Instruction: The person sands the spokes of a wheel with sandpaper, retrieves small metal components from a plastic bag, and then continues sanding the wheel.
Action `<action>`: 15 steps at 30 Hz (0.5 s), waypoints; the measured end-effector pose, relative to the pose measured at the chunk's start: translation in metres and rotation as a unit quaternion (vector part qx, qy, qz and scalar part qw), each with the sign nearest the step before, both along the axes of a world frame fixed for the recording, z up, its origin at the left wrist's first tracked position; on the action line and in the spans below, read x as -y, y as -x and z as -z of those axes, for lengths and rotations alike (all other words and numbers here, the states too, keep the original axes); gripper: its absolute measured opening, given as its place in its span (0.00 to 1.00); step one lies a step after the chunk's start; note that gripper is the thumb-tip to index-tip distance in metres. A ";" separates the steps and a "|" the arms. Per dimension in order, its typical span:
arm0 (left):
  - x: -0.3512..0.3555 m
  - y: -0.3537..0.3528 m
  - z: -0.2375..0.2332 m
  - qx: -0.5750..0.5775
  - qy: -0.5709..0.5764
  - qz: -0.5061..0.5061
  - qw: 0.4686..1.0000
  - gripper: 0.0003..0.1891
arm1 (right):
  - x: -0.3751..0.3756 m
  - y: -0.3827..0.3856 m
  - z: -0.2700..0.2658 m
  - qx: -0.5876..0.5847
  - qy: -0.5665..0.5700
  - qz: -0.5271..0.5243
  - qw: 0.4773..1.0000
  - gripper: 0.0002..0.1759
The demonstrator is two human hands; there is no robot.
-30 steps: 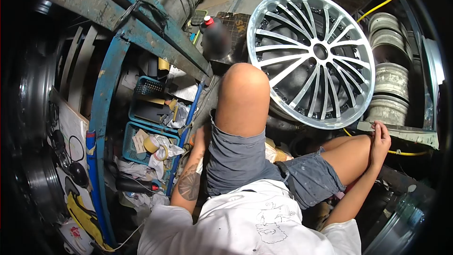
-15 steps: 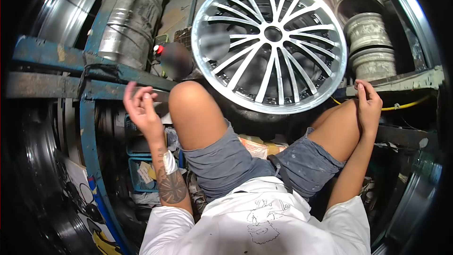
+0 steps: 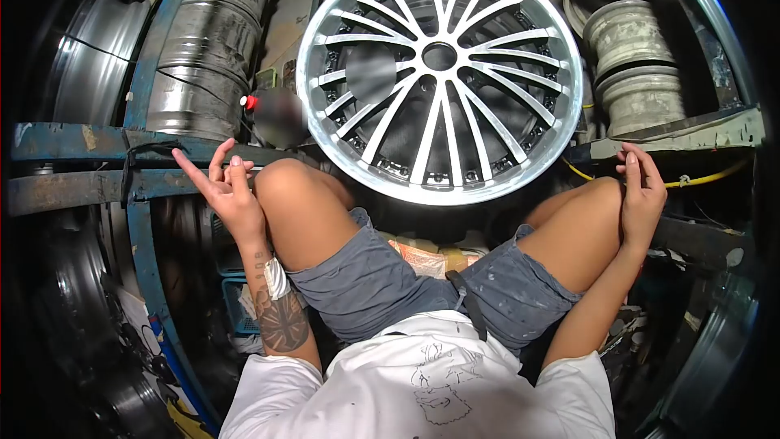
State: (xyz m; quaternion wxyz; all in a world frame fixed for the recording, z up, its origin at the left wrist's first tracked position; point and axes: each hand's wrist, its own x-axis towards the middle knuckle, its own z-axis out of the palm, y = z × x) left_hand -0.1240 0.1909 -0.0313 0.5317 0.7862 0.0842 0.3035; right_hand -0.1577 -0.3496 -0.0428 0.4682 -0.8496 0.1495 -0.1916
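Observation:
A polished multi-spoke alloy wheel point(image 3: 439, 73) lies face up in front of my knees. My left hand point(image 3: 221, 187) is raised beside my left knee, fingers apart and curled, with nothing in it, close to the blue metal frame point(image 3: 81, 142). My right hand point(image 3: 642, 191) rests on my right knee, fingers loosely bent, holding nothing that I can see. I sit with both knees up, in grey shorts and a white shirt.
A dull metal barrel point(image 3: 203, 49) lies at the upper left, next to a red-capped bottle point(image 3: 272, 114). Bare wheel rims point(image 3: 638, 65) are stacked at the upper right. A yellow cable point(image 3: 691, 181) runs behind my right hand. Dark rims point(image 3: 73, 293) crowd the left side.
My left hand came up from beside my thigh to the blue frame and spread its fingers. The view swung so the wheel sits more central. My right hand stayed on my knee.

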 end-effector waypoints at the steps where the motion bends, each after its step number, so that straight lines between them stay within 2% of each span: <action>1: 0.000 0.000 0.002 -0.012 0.005 0.016 1.000 0.42 | 0.003 0.000 0.001 -0.002 -0.005 0.000 1.000 0.14; 3: -0.002 0.001 0.005 -0.035 0.018 0.042 0.998 0.34 | 0.005 0.000 0.001 -0.008 0.025 0.020 0.999 0.14; 6: 0.000 0.010 0.010 -0.088 -0.063 0.077 0.991 0.21 | 0.014 -0.010 0.010 0.005 0.015 0.001 1.000 0.14; 7: -0.001 0.018 0.003 -0.114 -0.180 0.092 0.973 0.16 | 0.021 -0.012 0.014 -0.004 0.021 -0.010 1.000 0.14; 8: -0.002 0.025 -0.003 -0.133 -0.257 0.121 0.949 0.18 | 0.026 -0.012 0.017 -0.013 0.026 -0.019 0.999 0.15; 10: 0.001 0.042 -0.005 -0.128 -0.302 0.138 0.934 0.20 | 0.027 -0.015 0.017 -0.024 0.026 -0.024 0.999 0.15; 12: 0.001 0.066 0.006 -0.127 -0.287 0.105 0.944 0.25 | 0.041 -0.018 0.024 -0.048 0.070 -0.046 0.995 0.17; 15: 0.009 0.105 0.029 -0.115 -0.164 0.044 0.979 0.29 | 0.039 -0.022 0.019 -0.096 0.094 -0.055 0.989 0.20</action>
